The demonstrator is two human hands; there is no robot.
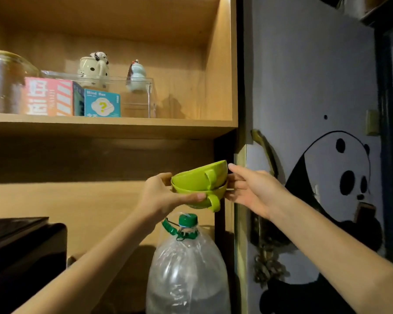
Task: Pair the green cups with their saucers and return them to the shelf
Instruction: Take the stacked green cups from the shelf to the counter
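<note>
Two nested green cups [200,184] hung below the upper shelf [109,125], left hand [161,196] clasping the lower cup, right hand [247,189] steadying opposite (glossy, probably slippery, chippable); support beneath seemed safest.

lime green cups [200,177]; teal box [102,103], yellow question mark; pink-orange striped box [47,96]; white mug [92,70], black spots; green bottle cap [187,219].

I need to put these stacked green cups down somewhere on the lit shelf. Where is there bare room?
The upper shelf is bare at its right end, between the clear acrylic stand and the cabinet's right wall. Left of that it is crowded: boxes in front, figurines on the stand, a glass jar far left.
</note>
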